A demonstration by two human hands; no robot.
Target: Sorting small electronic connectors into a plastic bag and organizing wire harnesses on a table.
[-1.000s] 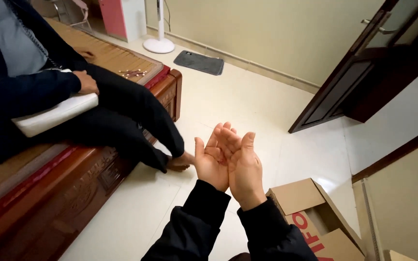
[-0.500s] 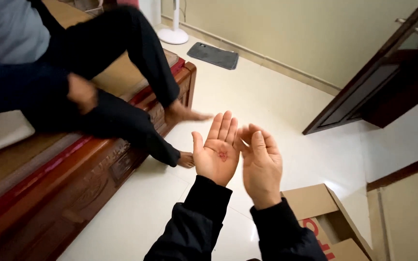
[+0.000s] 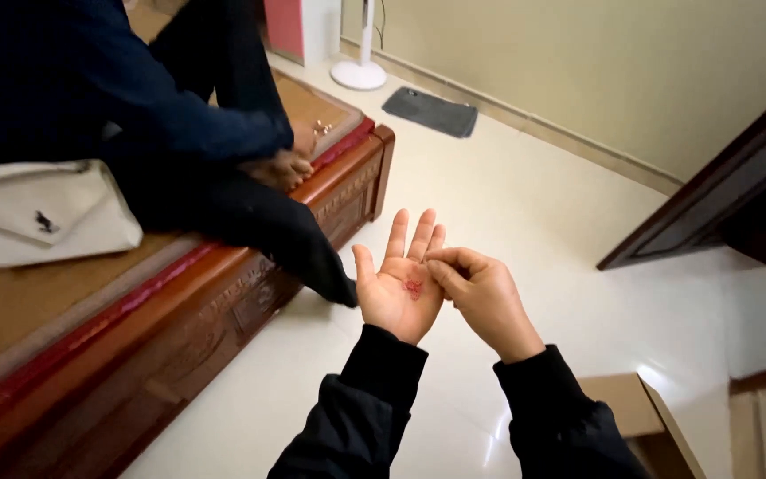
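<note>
Red, tiny bead-like bits (image 3: 413, 286) now lie in your flat, open left hand (image 3: 398, 288) beside the carved wooden bed (image 3: 223, 310), your right hand (image 3: 480, 297) having closed in, fingertips pinched over them.

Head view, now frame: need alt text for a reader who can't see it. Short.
A person's left hand is held open, palm up, with small red bits on it, and the right hand pinches at them with its fingertips. To the left, another person in dark clothes sits on a wooden bed beside a white handbag; a cardboard box lies on the pale floor.
</note>
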